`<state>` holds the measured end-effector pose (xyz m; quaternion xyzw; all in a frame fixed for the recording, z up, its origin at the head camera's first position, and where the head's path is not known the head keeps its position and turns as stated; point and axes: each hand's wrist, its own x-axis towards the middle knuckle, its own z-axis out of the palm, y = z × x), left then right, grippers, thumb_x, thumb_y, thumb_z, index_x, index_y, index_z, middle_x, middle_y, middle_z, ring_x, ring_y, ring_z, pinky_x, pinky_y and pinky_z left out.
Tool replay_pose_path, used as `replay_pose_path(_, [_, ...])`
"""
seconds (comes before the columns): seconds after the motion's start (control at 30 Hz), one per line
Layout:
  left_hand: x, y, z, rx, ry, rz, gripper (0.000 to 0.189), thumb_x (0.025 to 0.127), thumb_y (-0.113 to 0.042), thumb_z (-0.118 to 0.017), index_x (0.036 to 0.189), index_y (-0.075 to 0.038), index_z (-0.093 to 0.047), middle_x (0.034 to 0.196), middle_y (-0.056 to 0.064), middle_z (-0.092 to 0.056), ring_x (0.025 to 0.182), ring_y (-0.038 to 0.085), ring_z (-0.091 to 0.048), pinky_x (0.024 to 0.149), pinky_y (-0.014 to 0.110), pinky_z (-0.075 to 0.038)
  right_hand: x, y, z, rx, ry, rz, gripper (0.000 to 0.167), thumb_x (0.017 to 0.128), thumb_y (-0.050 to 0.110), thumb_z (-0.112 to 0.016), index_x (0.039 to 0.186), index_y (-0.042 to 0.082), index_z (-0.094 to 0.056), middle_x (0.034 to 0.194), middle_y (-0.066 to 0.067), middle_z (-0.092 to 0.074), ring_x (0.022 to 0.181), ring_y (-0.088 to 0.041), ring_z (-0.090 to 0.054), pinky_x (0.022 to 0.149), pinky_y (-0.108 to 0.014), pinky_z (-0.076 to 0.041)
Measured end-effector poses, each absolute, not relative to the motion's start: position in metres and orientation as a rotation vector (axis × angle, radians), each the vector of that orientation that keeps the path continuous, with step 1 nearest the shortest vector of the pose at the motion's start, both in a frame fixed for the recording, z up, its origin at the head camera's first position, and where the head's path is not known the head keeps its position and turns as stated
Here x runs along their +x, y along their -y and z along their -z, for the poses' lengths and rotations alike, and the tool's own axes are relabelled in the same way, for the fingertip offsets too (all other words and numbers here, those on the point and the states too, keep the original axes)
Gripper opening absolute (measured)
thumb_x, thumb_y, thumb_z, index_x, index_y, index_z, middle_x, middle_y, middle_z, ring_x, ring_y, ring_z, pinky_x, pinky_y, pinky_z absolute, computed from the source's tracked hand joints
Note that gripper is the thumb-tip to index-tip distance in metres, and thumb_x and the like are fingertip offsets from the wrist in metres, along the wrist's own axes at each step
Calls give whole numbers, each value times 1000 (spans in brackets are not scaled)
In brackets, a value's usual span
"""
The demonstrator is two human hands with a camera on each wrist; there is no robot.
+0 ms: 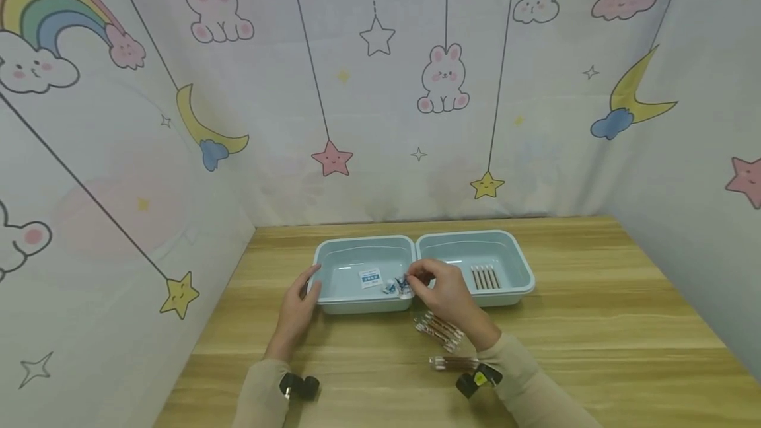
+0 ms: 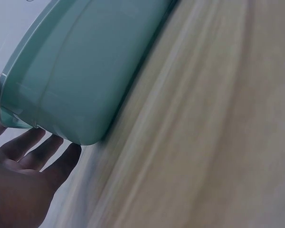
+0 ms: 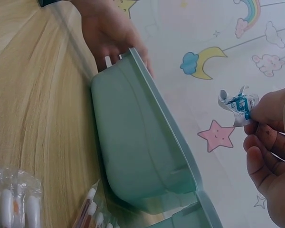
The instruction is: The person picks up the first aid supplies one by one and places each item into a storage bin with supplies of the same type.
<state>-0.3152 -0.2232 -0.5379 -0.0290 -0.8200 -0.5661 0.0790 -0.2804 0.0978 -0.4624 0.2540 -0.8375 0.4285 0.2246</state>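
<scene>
Wrapper (image 3: 241,107) is jutting past the right hand's (image 1: 446,288) pinching fingers (image 3: 273,109); left hand (image 1: 297,309) is gripping a tray (image 1: 339,276) lying lengthwise left-to-right.

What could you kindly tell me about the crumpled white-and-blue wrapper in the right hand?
The small, crumpled white wrapper with blue print looks like foil or coated paper, with curled, uneven edges; I cannot read its print. The right hand pinches it at one side, and the head view shows it over the right end of the left light-blue, rectangular plastic tray.
</scene>
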Motion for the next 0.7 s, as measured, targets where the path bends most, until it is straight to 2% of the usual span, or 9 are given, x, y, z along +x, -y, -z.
replay_pose_path(0.37, [-313,224,536,-95,2438,1750,45,111,-14,-53,155,-3,-54,171,27,-37,164,46,-29,139,58,-23,-285,-97,458,623,2354,-1201,5,93,1,-77,94,6,-76,82,-5,-77,74,-11,-68,65,-37,-65])
replay_pose_path(0.6, [-314,224,537,-96,2441,1743,45,112,-14,-52,156,-5,-53,172,26,-37,164,45,-29,139,57,-23,-290,-98,461,596,2368,-1197,8,93,0,-76,94,8,-77,84,-6,-78,75,-12,-69,67,-26,-62])
replay_pose_path(0.7, [-315,223,537,-92,2447,1737,45,112,-14,-52,156,-5,-53,172,26,-36,164,46,-29,138,58,-24,-290,-99,462,594,2369,-1199,8,94,0,-76,95,8,-77,84,-6,-78,75,-13,-69,67,-25,-61])
